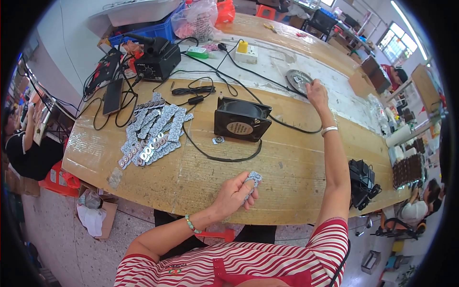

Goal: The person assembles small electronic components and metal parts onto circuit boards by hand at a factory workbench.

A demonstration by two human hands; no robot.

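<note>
My left hand (235,195) is near the table's front edge, its fingers closed round a short grey-blue strip of small square pieces (255,177). Reaching far to the right, my right hand (317,94) has its fingertips pressed together at the rim of a round metal dish (297,78). What those fingertips hold, if anything, is too small to make out. A pile of similar strips (157,129), some showing round metal spots, lies on the left of the table. Between the pile and my right arm stands a black box fan (242,118), with a small loose piece (218,140) by its base.
A black soldering station (158,60) and a phone (113,97) are at the left back. Black cables cross the table to a white power socket (246,53). A black device with cords (363,182) sits at the right edge. Other people work on both sides.
</note>
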